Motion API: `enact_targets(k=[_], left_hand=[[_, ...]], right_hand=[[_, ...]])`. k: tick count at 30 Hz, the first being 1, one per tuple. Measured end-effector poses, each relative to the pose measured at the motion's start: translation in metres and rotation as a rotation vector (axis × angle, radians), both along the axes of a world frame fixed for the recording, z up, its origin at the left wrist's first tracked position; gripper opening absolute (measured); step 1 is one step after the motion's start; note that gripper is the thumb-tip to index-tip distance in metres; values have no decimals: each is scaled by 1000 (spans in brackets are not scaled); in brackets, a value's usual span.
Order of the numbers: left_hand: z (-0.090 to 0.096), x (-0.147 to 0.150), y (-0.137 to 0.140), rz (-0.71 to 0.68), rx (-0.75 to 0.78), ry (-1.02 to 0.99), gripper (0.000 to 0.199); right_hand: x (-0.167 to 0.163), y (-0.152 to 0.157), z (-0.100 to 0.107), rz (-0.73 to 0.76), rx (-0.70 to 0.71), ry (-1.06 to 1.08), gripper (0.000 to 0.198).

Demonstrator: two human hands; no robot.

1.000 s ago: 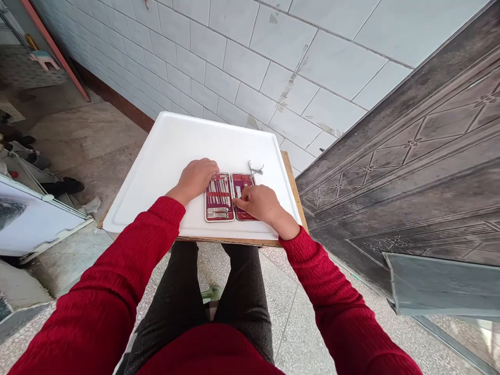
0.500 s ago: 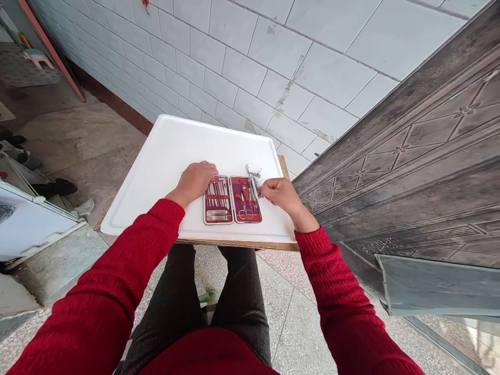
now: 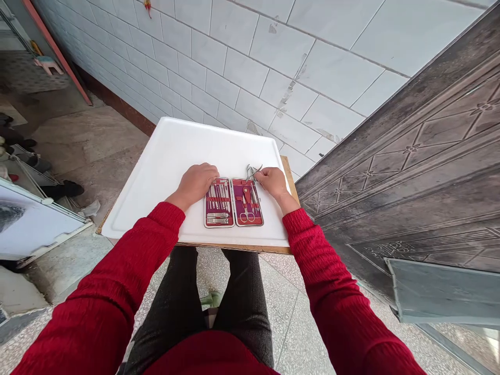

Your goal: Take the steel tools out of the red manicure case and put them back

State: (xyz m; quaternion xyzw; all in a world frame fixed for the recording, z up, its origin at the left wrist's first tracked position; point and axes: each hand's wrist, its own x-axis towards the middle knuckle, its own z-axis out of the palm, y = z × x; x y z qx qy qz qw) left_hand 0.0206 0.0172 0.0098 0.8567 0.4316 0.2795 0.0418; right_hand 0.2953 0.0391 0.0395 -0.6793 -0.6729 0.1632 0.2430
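Observation:
An open manicure case (image 3: pixel 233 225) with a red lining lies on a white board. Its left half holds several slim metal tools and nail clippers (image 3: pixel 217 221). In the right half sit small scissors (image 3: pixel 246 216) and a red-handled tool (image 3: pixel 247 195). My left hand (image 3: pixel 196 183) grips the case's far left corner, its fingers bent and together. Just past the far right corner, my right hand (image 3: pixel 272 182) is closed with its fingertips on silver cuticle nippers (image 3: pixel 252 171). Part of the nippers is hidden behind those fingers.
The white board (image 3: pixel 156 172) rests on a wooden tabletop (image 3: pixel 289 177) against a tiled wall (image 3: pixel 242 67). A dark patterned metal door (image 3: pixel 410 172) stands close on the right. Racks with shoes (image 3: pixel 64 188) are at the left.
My right hand has moved up from the case's right edge to the nippers. Silver tools earlier by its fingers now show less at that edge. My left hand stays at the corner.

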Motion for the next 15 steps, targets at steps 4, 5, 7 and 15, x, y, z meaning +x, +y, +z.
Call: enact_targets(k=[4,5,7,15], left_hand=[[0,0,1,-6,5,15,27],[0,0,1,-2,7,18,27],[0,0,1,4,7,26,27],[0,-1,3,24,2,49,30]], right_hand=[[0,4,-8,-17,64,28,32],[0,6,-9,-17,56,49,33],[2,10,-11,-22,24,115,35],[15,17,-14,-104,70,143,29]])
